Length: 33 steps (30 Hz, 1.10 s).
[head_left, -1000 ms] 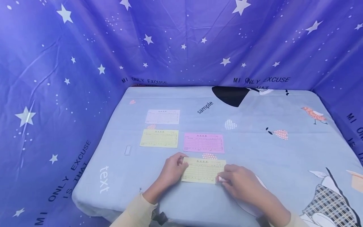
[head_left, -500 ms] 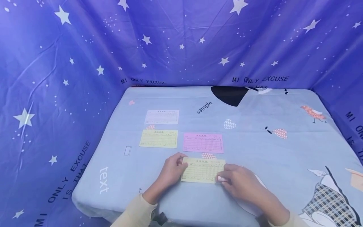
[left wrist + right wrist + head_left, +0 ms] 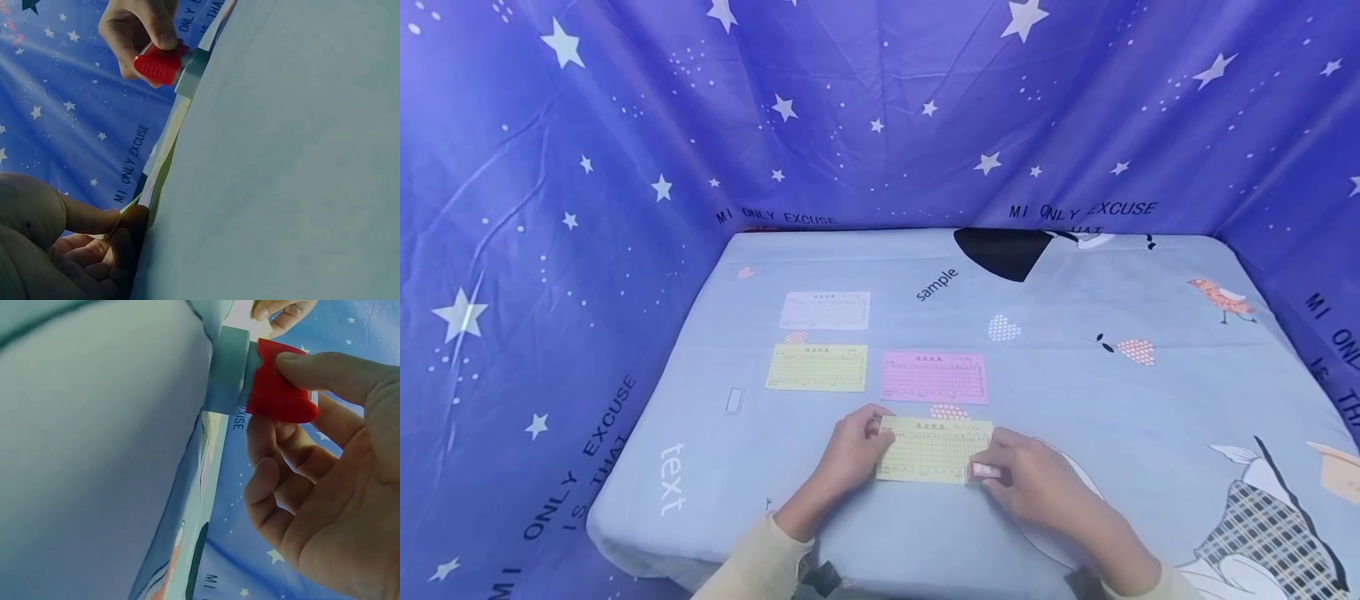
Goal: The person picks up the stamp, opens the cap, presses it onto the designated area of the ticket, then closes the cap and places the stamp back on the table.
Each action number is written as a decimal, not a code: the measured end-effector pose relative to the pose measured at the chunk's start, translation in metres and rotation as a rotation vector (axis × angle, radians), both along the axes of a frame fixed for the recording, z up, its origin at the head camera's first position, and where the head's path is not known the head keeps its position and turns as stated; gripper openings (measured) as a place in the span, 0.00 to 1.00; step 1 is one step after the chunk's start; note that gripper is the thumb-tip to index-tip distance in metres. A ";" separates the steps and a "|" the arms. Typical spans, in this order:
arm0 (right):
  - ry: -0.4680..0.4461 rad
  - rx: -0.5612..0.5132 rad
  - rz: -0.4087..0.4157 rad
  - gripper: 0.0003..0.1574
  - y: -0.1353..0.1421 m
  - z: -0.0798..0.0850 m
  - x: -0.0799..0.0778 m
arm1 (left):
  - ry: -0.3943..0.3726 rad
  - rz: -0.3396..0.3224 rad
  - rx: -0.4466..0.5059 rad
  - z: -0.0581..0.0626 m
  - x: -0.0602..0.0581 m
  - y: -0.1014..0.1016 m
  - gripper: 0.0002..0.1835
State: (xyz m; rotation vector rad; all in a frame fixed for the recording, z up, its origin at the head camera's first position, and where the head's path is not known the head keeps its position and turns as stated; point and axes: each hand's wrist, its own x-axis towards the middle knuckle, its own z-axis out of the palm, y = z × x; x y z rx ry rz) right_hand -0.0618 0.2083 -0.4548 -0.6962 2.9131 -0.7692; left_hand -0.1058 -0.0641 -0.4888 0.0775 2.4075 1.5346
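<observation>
In the head view a yellow receipt slip (image 3: pixel 925 454) lies at the near middle of the bed-like surface. My left hand (image 3: pixel 852 448) pinches its left edge between thumb and fingers. With my right hand (image 3: pixel 1037 475) I grip a self-inking stamp (image 3: pixel 985 472) over the slip's lower right corner. The right wrist view shows the stamp's red cap (image 3: pixel 282 381) between thumb and fingers, and its grey base (image 3: pixel 226 372) down at the surface. In the left wrist view the slip's edge (image 3: pixel 167 134) lifts slightly beside my left fingers.
Beyond the slip lie a pink slip (image 3: pixel 934 377), another yellow slip (image 3: pixel 817 367) and a white slip (image 3: pixel 825 310). A patterned light blue cloth (image 3: pixel 1075 308) covers the surface. Blue star-printed curtains (image 3: pixel 880 92) enclose its back and sides.
The red and white body of the stamp shows a little more in my right hand. My left hand keeps its hold on the slip. The head view has shifted slightly.
</observation>
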 end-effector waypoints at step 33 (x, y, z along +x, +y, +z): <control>-0.079 -0.143 -0.193 0.17 0.031 0.008 0.000 | 0.000 0.004 0.005 -0.001 -0.004 -0.001 0.09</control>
